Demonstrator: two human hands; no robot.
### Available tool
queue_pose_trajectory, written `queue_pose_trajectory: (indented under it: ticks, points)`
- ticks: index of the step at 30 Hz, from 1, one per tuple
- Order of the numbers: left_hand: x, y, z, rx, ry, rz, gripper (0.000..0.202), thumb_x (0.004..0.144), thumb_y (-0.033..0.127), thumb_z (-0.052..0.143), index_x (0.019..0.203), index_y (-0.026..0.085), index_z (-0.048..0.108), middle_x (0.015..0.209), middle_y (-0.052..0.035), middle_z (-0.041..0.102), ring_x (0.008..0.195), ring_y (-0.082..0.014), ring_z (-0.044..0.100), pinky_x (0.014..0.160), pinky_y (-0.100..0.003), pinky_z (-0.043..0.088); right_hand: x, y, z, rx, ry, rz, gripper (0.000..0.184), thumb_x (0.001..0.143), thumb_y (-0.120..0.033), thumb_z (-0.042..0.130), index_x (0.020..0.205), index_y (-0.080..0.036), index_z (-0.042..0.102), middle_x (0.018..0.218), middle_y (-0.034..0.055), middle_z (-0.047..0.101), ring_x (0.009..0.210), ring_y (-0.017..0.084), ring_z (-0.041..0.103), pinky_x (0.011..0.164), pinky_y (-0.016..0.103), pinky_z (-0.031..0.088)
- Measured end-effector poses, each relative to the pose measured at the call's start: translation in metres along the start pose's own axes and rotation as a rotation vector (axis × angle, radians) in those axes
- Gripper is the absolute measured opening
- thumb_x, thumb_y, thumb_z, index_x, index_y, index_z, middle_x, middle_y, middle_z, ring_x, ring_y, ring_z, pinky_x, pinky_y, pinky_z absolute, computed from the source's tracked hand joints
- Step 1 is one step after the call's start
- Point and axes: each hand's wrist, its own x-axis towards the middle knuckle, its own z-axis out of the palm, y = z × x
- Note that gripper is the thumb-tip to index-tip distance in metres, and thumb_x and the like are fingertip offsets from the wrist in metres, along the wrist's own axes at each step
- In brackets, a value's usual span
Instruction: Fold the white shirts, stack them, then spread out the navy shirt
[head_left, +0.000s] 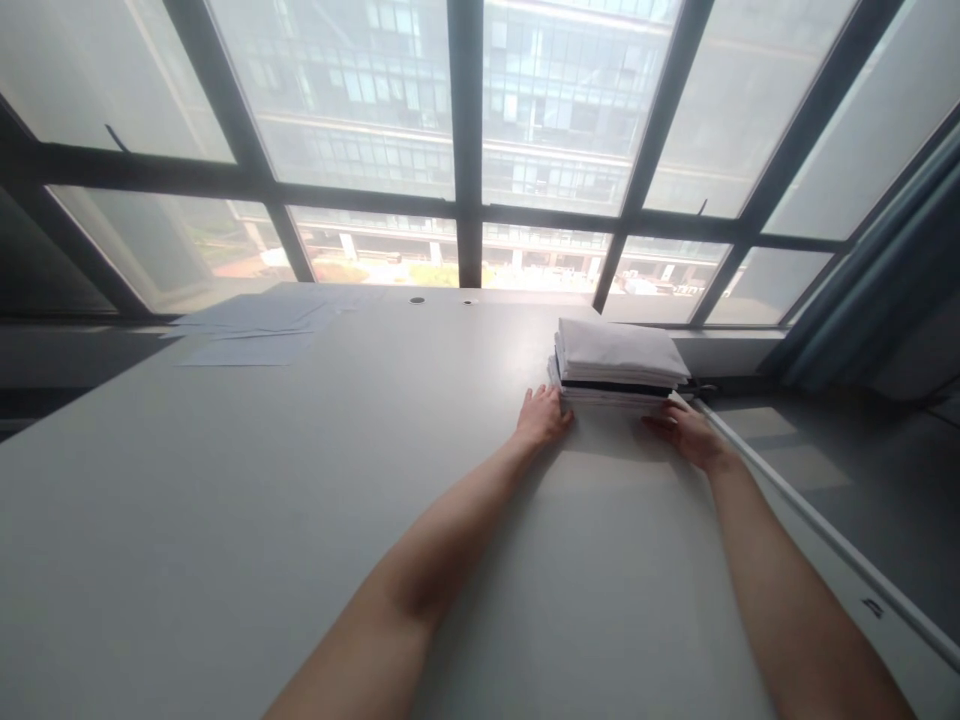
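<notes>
A stack of folded cloths (622,350), mostly white with a dark layer low down, lies near the right edge of the white table (300,520). My left hand (544,414) is at the stack's near left corner, fingers apart and resting by its lower layers. At the near right corner is my right hand (686,430), its fingers spread beside the bottom of the stack. Both hands are around the stack's base rather than on top. Whether the fingertips press on the cloth cannot be made out.
Loose white paper sheets (255,325) overlap at the table's far left. Two small round holes sit near the far edge. Large windows (465,120) stand behind the table, and a blue-grey curtain (877,240) hangs at the right. The table's right edge runs close by my right arm.
</notes>
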Motion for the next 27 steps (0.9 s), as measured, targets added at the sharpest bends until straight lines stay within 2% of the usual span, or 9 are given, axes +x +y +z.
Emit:
queue_pose_trajectory:
  ticks: [4,7,10,12,16,23,25,27]
  points:
    - [-0.034,-0.014,-0.013,0.02,-0.035,0.026,0.058,0.095,0.045,0.048,0.146,0.017,0.048,0.153,-0.0157,0.049,0.147,-0.0315,0.036,0.123,-0.049,0.019,-0.026,0.004,0.014,-0.166,0.043,-0.026,0.019,0.068,-0.015,0.068,0.086,-0.022,0.07,0.094,0.007,0.075,0.077,0.022,0.071,0.069,0.033,0.062]
    - [-0.059,-0.03,-0.026,0.051,-0.061,0.017,0.06,0.097,0.049,0.047,0.15,0.02,0.043,0.154,-0.0134,0.048,0.15,-0.0326,0.03,0.124,-0.054,0.014,-0.045,0.01,0.037,-0.25,0.057,-0.028,0.018,0.065,-0.015,0.069,0.081,-0.019,0.067,0.079,0.0061,0.072,0.064,0.02,0.068,0.056,0.029,0.055]
    - [-0.082,-0.047,-0.042,0.093,-0.069,-0.028,0.062,0.098,0.05,0.045,0.152,0.022,0.039,0.157,-0.0114,0.046,0.152,-0.0329,0.027,0.124,-0.059,0.007,-0.066,0.015,0.07,-0.314,0.056,-0.025,0.018,0.064,-0.016,0.068,0.082,-0.019,0.064,0.072,0.0035,0.069,0.057,0.018,0.065,0.047,0.026,0.046]
    - [-0.096,-0.06,-0.053,0.112,-0.068,-0.06,0.059,0.099,0.048,0.045,0.152,0.023,0.04,0.158,-0.0099,0.046,0.152,-0.0325,0.027,0.124,-0.06,0.008,-0.08,0.017,0.093,-0.321,0.037,-0.024,0.022,0.065,-0.018,0.068,0.087,-0.019,0.064,0.074,0.0031,0.069,0.056,0.018,0.065,0.046,0.025,0.044]
    - [-0.131,-0.088,-0.08,0.152,-0.046,-0.107,0.055,0.098,0.044,0.048,0.15,0.025,0.044,0.157,-0.0094,0.046,0.151,-0.0327,0.028,0.123,-0.061,0.011,-0.108,0.019,0.139,-0.299,-0.045,-0.018,0.026,0.066,-0.021,0.068,0.092,-0.018,0.064,0.078,0.0039,0.07,0.059,0.019,0.067,0.046,0.025,0.046]
    - [-0.211,-0.149,-0.134,0.188,0.03,-0.251,0.054,0.096,0.043,0.055,0.146,0.024,0.048,0.155,-0.0154,0.047,0.151,-0.0355,0.029,0.121,-0.061,0.018,-0.144,0.029,0.222,-0.255,-0.323,-0.034,0.027,0.061,-0.02,0.068,0.088,-0.019,0.064,0.075,0.0025,0.069,0.059,0.019,0.067,0.053,0.028,0.053]
    - [-0.233,-0.164,-0.149,0.203,0.033,-0.277,0.049,0.095,0.04,0.058,0.142,0.026,0.053,0.153,-0.0145,0.05,0.15,-0.0347,0.031,0.121,-0.06,0.02,-0.152,0.035,0.245,-0.267,-0.362,-0.055,0.024,0.06,-0.019,0.067,0.084,-0.019,0.064,0.073,0.0025,0.068,0.058,0.019,0.066,0.052,0.028,0.052]
    - [-0.254,-0.178,-0.161,0.214,0.036,-0.292,0.047,0.093,0.037,0.061,0.139,0.027,0.055,0.151,-0.0135,0.052,0.15,-0.0341,0.032,0.121,-0.059,0.022,-0.16,0.043,0.264,-0.262,-0.345,-0.091,0.022,0.061,-0.021,0.065,0.083,-0.02,0.063,0.075,0.0035,0.069,0.058,0.019,0.065,0.051,0.029,0.052]
